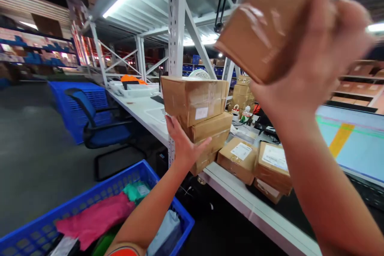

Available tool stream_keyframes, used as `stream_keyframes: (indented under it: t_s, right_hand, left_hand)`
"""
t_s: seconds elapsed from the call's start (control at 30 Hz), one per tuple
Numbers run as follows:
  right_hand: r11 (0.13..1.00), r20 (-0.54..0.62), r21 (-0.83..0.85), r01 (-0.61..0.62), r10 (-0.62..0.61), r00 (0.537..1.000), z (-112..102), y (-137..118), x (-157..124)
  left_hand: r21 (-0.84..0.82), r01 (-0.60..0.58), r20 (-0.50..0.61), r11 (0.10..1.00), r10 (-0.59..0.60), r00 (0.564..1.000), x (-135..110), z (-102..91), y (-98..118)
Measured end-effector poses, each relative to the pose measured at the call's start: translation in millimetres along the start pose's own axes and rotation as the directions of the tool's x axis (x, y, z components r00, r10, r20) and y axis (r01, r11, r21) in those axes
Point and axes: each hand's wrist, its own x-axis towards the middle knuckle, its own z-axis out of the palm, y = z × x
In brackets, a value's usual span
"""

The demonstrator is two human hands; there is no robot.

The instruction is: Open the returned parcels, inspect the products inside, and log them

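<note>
My left hand (183,144) presses flat against the side of a stack of three taped cardboard boxes (198,116) at the edge of a white workbench (264,212); the fingers curl round the lower boxes. My right hand (315,60) is raised high and close to the camera, blurred, gripping a small brown cardboard box (267,24) wrapped in clear tape. That box hangs above and to the right of the stack.
More labelled cardboard boxes (258,164) lie on the bench beside a monitor (351,140). A blue crate (96,216) with pink and green packets sits at lower left. A blue office chair (96,124) and a white shelving upright (177,28) stand behind.
</note>
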Motion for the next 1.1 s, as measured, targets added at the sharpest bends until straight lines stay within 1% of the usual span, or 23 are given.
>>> stream_keyframes:
  t_s: [0.03, 0.07, 0.1, 0.17, 0.23, 0.27, 0.3, 0.33, 0.37, 0.43, 0.53, 0.6, 0.67, 0.73, 0.77, 0.83, 0.87, 0.93, 0.97, 1.0, 1.03, 1.07, 1.1]
  right_hand:
    - [0.998, -0.054, -0.049, -0.028, 0.025, 0.998, 14, -7, 28]
    - [0.985, -0.137, -0.154, -0.081, 0.06, 0.989, 33, -15, 54]
    - [0.973, -0.1, -0.223, -0.06, 0.039, 0.994, 56, -22, 77]
    - [0.979, -0.017, -0.203, -0.011, 0.008, 1.0, 106, -33, 110]
    - [0.994, 0.076, -0.095, 0.048, -0.04, 0.996, 150, -37, 125]
    - [0.997, 0.1, -0.041, 0.064, -0.059, 0.993, 166, -37, 126]
    - [0.997, 0.114, -0.002, 0.075, -0.075, 0.991, 177, -35, 125]
    - [0.996, 0.123, 0.018, 0.083, -0.084, 0.989, 182, -33, 121]
    - [0.995, 0.133, 0.025, 0.092, -0.095, 0.987, 181, -30, 115]
    - [0.994, 0.181, 0.01, 0.11, -0.11, 0.977, 166, -23, 103]
    - [0.993, 0.255, -0.05, 0.109, -0.093, 0.962, 126, -10, 85]
    - [0.987, 0.262, -0.122, 0.108, -0.073, 0.962, 96, 3, 72]
    - [0.977, 0.245, -0.18, 0.113, -0.066, 0.967, 65, 20, 51]
    - [0.976, 0.236, -0.191, 0.102, -0.055, 0.97, 35, 41, 17]
    - [0.979, 0.252, -0.185, 0.089, -0.04, 0.967, 22, 53, -5]
    - [0.984, 0.317, -0.175, 0.034, 0.023, 0.948, -2, 75, -59]
    - [0.984, 0.365, -0.178, -0.008, 0.074, 0.928, -10, 84, -89]
    - [0.97, 0.475, -0.195, -0.143, 0.221, 0.852, -18, 95, -152]
    - [0.946, 0.5, -0.225, -0.232, 0.316, 0.807, -17, 96, -180]
    - [0.914, 0.512, -0.265, -0.308, 0.404, 0.759, -13, 94, -206]
    - [0.878, 0.494, -0.307, -0.368, 0.477, 0.726, -7, 89, -228]
    - [0.841, 0.454, -0.347, -0.415, 0.538, 0.71, 0, 82, -246]
    - [0.804, 0.397, -0.378, -0.46, 0.589, 0.704, 8, 75, -260]
  left_hand:
    - [-0.003, 0.026, 0.002, 1.0, -0.026, 1.0, 6, 5.5, 2]
    - [-0.009, 0.051, 0.003, 0.999, -0.051, 0.999, 10, 11.0, 3]
    - [-0.014, 0.069, 0.004, 0.998, -0.069, 0.998, 14, 16.2, 4]
    - [-0.017, 0.077, 0.012, 0.997, -0.077, 0.997, 18, 25.3, 5]
    - [-0.005, 0.063, 0.035, 0.998, -0.062, 0.997, 20, 32.5, 4]
    - [0.003, 0.059, 0.051, 0.998, -0.059, 0.997, 20, 35.4, 4]
    - [0.007, 0.061, 0.066, 0.998, -0.061, 0.996, 21, 37.7, 3]
    - [0.009, 0.067, 0.077, 0.998, -0.068, 0.995, 21, 39.4, 3]
    - [0.011, 0.077, 0.084, 0.997, -0.078, 0.993, 22, 40.6, 2]
    - [0.012, 0.095, 0.086, 0.995, -0.095, 0.992, 24, 41.9, 0]
    - [0.002, 0.114, 0.076, 0.993, -0.114, 0.991, 27, 45.1, -6]
    - [-0.019, 0.129, 0.091, 0.991, -0.127, 0.988, 30, 49.4, -13]
    - [-0.038, 0.153, 0.109, 0.988, -0.148, 0.983, 33, 54.0, -21]
    - [-0.05, 0.178, 0.113, 0.983, -0.172, 0.979, 34, 56.6, -27]
    - [-0.054, 0.185, 0.11, 0.981, -0.178, 0.978, 34, 56.5, -29]
    - [-0.046, 0.172, 0.09, 0.984, -0.167, 0.982, 31, 53.5, -27]
    - [-0.03, 0.147, 0.071, 0.989, -0.145, 0.987, 27, 51.0, -23]
    - [0.002, 0.07, 0.009, 0.998, -0.07, 0.998, 14, 46.7, -6]
    - [-0.002, 0.022, -0.018, 1.0, -0.022, 1.0, 3, 46.0, 6]
    - [-0.031, -0.035, -0.018, 0.999, 0.034, 0.999, -9, 47.2, 22]
    - [-0.084, -0.091, 0.014, 0.992, 0.092, 0.996, -24, 50.5, 38]
    - [-0.154, -0.133, 0.079, 0.979, 0.147, 0.986, -41, 55.8, 56]
    - [-0.232, -0.151, 0.177, 0.961, 0.194, 0.965, -58, 63.0, 74]
